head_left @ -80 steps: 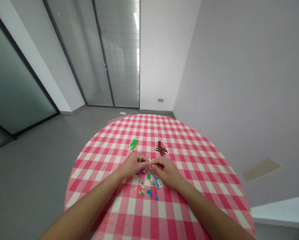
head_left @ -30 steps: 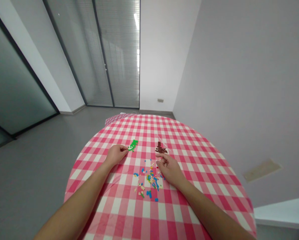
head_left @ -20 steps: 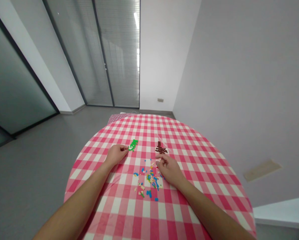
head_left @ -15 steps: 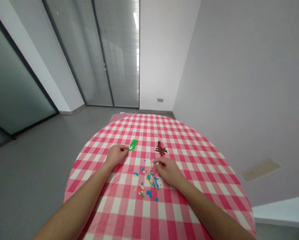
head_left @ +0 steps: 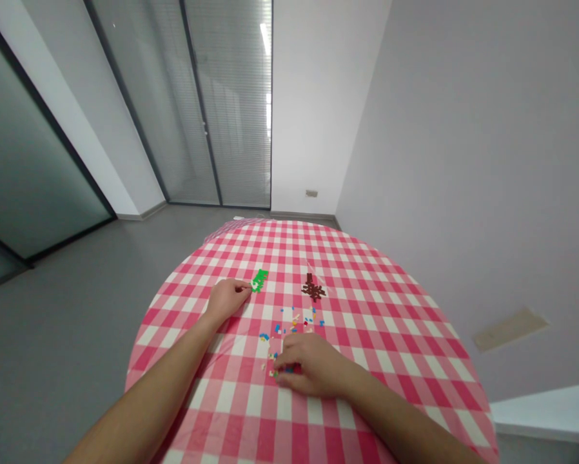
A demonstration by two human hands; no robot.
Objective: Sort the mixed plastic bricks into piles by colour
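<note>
My left hand [head_left: 227,298] rests at the near left edge of a cluster of green building bricks [head_left: 259,280], thumb and fingertips pressed together beside it. Whatever is between those fingertips is too small to make out. Over the mixed pile of small blue, yellow, white and green bricks [head_left: 264,336] lies my right hand [head_left: 306,362], palm down, covering much of it. Its thumb and fingers are apart, reaching among bricks at the pile's left side. A heap of brown bricks [head_left: 313,289] sits farther back, right of the green ones.
A red-and-white checked cloth [head_left: 367,309] covers the round table. Loose bricks, including a red brick [head_left: 305,323], are scattered between my right hand and the brown heap. Beyond the table stand a glass partition with blinds [head_left: 236,129] and a white wall [head_left: 318,116].
My right hand has moved down toward me, from the far right edge of the mixed bricks onto the pile, uncovering bricks behind it. My left hand stays beside the green bricks.
</note>
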